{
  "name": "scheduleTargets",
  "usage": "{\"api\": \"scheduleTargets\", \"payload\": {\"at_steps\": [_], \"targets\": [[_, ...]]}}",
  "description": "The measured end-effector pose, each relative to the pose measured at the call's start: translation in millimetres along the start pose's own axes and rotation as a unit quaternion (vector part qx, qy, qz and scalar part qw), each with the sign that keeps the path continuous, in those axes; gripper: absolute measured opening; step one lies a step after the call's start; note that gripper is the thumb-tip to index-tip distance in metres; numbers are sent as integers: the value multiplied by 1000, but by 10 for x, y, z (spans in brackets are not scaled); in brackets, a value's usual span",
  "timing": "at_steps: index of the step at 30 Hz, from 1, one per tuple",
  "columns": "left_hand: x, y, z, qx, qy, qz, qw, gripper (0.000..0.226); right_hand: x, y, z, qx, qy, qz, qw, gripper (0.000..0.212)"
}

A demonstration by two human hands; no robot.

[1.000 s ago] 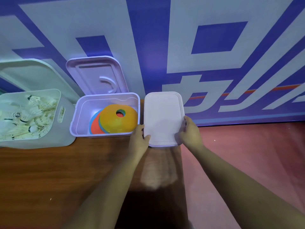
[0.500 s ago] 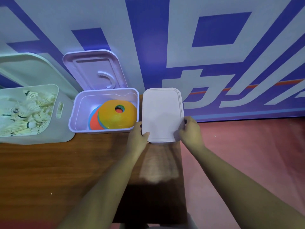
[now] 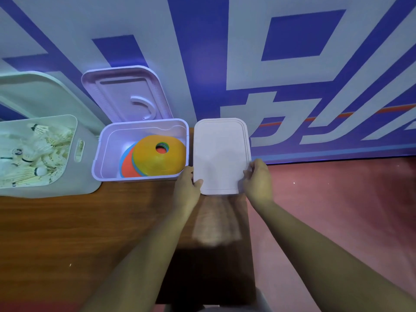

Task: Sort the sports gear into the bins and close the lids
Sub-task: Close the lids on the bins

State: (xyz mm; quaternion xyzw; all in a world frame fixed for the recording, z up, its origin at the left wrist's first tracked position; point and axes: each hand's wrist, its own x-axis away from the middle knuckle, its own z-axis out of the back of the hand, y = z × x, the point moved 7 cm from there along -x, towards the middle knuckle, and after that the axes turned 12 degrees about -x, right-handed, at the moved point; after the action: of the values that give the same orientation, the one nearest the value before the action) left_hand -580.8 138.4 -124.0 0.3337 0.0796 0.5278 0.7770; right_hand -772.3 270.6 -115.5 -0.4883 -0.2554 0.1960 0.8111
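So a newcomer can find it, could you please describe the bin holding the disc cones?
Three bins stand in a row on the wooden table against the blue-and-white wall. Take the middle bin, lilac, its lid raised. The shuttlecock bin lies to its left, the closed bin to its right; it alone holds stacked disc cones.

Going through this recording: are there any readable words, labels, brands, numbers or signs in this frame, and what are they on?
Wall: huge blue strokes, apparently parts of oversized characters, cropped by the frame; not readable.
Closed pink lid: no text visible.
Purple bin and cones: no text visible.
Shuttlecock bin: no text visible.
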Motion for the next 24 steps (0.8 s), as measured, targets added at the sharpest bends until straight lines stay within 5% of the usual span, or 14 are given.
{"api": "scheduleTargets", "payload": {"at_steps": [4,10,16,24], "targets": [[11,48,36,-50,-20,-29,998,34,39,-66,-24,53,-15,9,998,9],[-245,132,748,-97,39,-24,994,29,-156,-588,-76,157,-13,71,985,37],[-794,-4,1739,-83,118,-13,989,21,-324,-1457,-690,146,-71,134,977,47],[-1568,-508,2735,-109,162,3,981,44,-495,-2389,-1824,86,-123,151,977,51]]}}
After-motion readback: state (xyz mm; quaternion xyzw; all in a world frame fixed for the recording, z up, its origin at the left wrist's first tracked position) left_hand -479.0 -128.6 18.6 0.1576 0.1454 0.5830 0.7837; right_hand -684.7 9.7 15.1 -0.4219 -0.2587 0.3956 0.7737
